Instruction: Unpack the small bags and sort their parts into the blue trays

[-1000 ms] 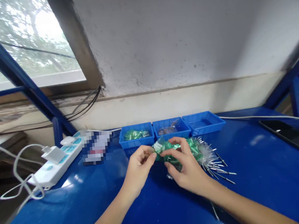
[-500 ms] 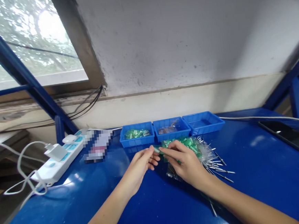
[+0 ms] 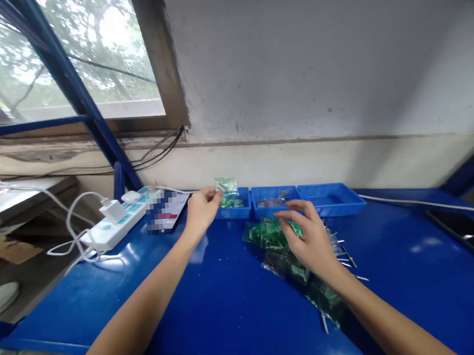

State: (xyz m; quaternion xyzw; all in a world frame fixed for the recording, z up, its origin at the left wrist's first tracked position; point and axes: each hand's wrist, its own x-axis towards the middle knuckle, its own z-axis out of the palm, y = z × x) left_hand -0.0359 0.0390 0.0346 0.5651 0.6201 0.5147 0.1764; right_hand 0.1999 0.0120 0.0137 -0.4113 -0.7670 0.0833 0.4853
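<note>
My left hand (image 3: 203, 208) pinches a small clear green plastic bag (image 3: 226, 185) with thin metal pieces inside. It holds the bag up over the left blue bin (image 3: 244, 212), where more green bags (image 3: 231, 202) lie. My right hand (image 3: 307, 236) is raised with fingers apart and nothing in them. Below and behind it spreads a pile of green plastic bags (image 3: 272, 230). Several thin metal rods (image 3: 347, 256) stick out at the pile's right side, partly hidden by my right hand.
The middle blue bin (image 3: 273, 191) holds clear bags; the right blue bin (image 3: 332, 208) stands beside it. A white power strip (image 3: 113, 226) with cables and a phone with a blurred screen (image 3: 173, 209) are at the left. A dark phone-like device (image 3: 469, 236) lies at the right.
My left hand has moved forward and left to the left bin, carrying the small bag. My right hand has let go of it and opened. The head view has turned left.
</note>
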